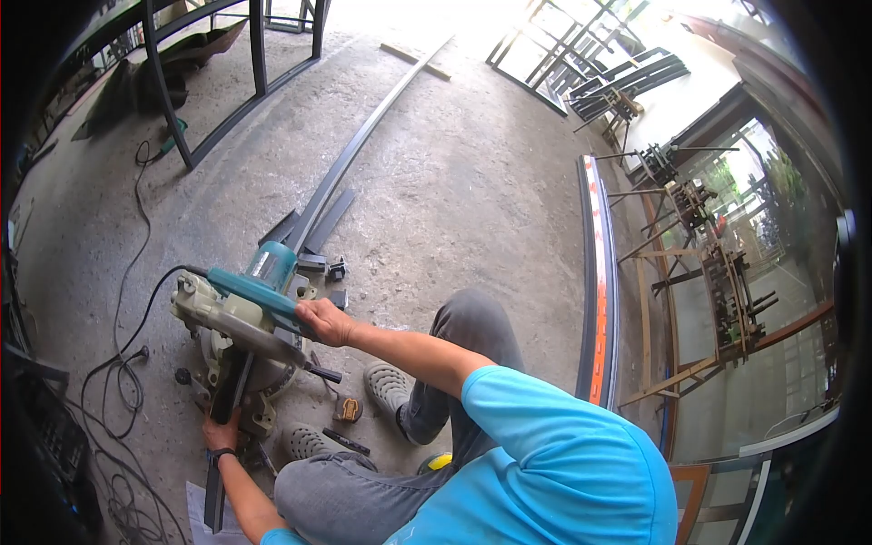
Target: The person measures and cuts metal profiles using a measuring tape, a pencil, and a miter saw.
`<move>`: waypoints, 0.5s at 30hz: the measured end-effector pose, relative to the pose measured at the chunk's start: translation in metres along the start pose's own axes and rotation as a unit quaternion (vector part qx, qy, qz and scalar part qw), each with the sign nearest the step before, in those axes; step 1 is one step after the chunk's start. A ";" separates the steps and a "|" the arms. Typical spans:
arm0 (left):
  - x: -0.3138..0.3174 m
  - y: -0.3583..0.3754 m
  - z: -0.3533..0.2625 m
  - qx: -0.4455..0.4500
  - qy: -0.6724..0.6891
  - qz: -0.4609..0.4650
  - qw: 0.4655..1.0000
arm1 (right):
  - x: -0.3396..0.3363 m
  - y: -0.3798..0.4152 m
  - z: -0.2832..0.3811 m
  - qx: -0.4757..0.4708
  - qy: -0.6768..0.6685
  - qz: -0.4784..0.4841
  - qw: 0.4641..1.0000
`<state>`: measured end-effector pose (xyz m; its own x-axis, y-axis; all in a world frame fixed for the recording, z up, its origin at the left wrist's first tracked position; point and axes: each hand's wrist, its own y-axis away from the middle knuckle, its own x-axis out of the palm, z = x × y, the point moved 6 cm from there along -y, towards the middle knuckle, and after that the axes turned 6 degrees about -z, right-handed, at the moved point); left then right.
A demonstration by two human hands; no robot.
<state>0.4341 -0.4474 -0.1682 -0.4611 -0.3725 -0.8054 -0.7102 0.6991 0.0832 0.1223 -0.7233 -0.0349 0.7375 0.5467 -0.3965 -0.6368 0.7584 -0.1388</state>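
A teal and grey miter saw (238, 313) stands on the concrete floor at the left. My right hand (325, 322) is wrapped round the end of its teal handle. Below the saw head, my left hand (221, 431) grips a dark metal profile (214, 495) lying across the saw base. Beyond the saw, a long metal bar (350, 154) runs away over the floor to a wooden strip (416, 62). The blade and the cutting spot are hidden under the saw head.
A tape measure (348, 410) lies beside my shoes. Cables (118, 363) coil on the left floor. Dark metal frames (259, 54) stand at the upper left. Long wrapped profiles (597, 291) lie at the right, near machines on stands (729, 295). Short offcuts (330, 221) lie behind the saw.
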 end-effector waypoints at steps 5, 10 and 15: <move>-0.017 0.008 -0.027 -0.046 -0.015 0.037 0.998 | 0.000 0.003 -0.008 -0.002 0.014 -0.003 1.000; 0.012 -0.006 0.023 -0.002 -0.057 0.009 0.998 | 0.007 0.007 -0.031 -0.017 0.023 -0.011 1.000; 0.022 -0.006 0.027 -0.026 0.030 0.042 0.998 | -0.003 -0.019 0.003 -0.094 0.119 -0.010 0.988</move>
<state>0.4427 -0.4429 -0.2027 -0.5508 -0.3507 -0.7574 -0.6932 0.6977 0.1810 0.1327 -0.7384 -0.0281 0.6912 0.4162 -0.5908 -0.6696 0.6763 -0.3071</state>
